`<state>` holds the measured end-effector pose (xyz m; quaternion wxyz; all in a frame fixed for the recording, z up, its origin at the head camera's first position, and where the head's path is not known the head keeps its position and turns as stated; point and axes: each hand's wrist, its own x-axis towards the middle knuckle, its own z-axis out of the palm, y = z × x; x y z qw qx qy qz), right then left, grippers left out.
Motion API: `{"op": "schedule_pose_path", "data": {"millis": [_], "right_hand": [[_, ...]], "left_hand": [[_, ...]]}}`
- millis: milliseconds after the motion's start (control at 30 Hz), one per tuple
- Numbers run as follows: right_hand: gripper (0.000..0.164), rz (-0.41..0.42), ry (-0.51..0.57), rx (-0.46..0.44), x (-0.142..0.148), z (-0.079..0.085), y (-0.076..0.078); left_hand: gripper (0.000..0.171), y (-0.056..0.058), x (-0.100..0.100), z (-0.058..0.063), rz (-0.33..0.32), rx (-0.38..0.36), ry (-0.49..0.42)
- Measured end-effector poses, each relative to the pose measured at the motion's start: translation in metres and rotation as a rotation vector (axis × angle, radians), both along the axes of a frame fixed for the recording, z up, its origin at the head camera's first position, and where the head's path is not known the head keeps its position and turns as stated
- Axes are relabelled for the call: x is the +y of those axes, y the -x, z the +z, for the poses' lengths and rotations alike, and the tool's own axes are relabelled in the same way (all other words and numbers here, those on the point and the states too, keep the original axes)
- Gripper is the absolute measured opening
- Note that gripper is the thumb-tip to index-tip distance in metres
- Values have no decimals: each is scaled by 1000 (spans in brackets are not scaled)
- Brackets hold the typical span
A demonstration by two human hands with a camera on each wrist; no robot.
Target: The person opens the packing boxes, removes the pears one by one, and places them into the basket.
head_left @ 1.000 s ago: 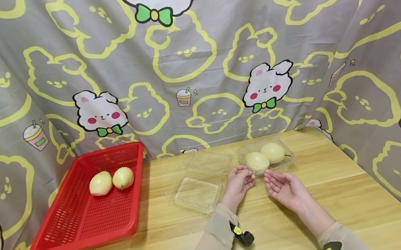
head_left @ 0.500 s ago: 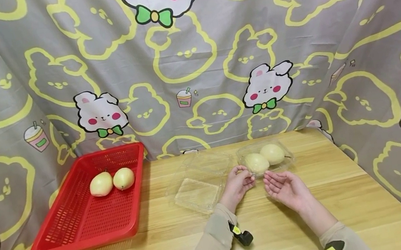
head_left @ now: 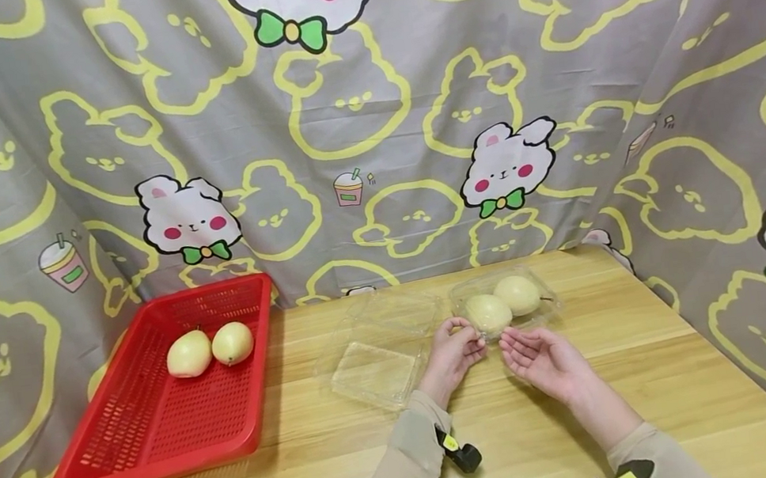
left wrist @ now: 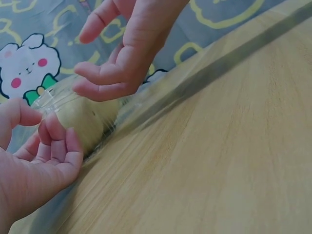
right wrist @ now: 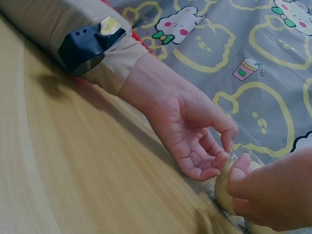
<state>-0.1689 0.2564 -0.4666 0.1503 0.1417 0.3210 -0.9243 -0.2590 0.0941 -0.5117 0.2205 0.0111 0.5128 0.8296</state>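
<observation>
A clear plastic clamshell box (head_left: 461, 291) holds two pale yellow pears, a left pear (head_left: 488, 312) and a right pear (head_left: 517, 296). Clear plastic stretches over both fruits. At the box's front edge, my left hand (head_left: 452, 354) pinches the rim between thumb and fingertips; the left wrist view shows the fingers (left wrist: 56, 144) curled beside the pear. My right hand (head_left: 549, 362) is close by on the right, palm turned inward, fingers loosely bent with nothing in them. Whether its fingertips touch the box is hard to tell.
A second clear clamshell box (head_left: 374, 372) lies opened out left of my left hand. Farther left stands a red plastic basket (head_left: 183, 423) with two more pears (head_left: 189, 354) inside. A patterned curtain (head_left: 368, 113) borders the wooden table (head_left: 524, 453).
The head view has shifted very slightly. Both hands keep nearly the same place at the front edge of the pear box, the right hand edging a little to the left.
</observation>
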Motion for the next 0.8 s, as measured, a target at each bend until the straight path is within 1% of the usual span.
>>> {"op": "schedule_pose_path", "data": {"millis": [67, 133, 300, 433, 567, 667, 800], "right_hand": [[29, -13, -23, -6, -3, -2, 2], [29, -50, -31, -29, -8, -2, 4], [26, -173, -3, -112, -20, -2, 8], [21, -237, 17, -149, -27, 2, 11], [18, -265, 35, -160, -31, 5, 11], [22, -263, 55, -172, -31, 5, 11], [28, -247, 65, -179, -30, 3, 9]], "left_hand": [[23, 0, -1, -1, 1, -1, 4], [23, 0, -1, -1, -5, 0, 5], [23, 0, 0, -2, -20, -2, 0], [24, 0, 3, 0, -7, -11, -8], [24, 0, 4, 2, 2, -12, -13], [25, 0, 4, 0, 8, -2, -12], [24, 0, 0, -1, -2, 2, -6]]}}
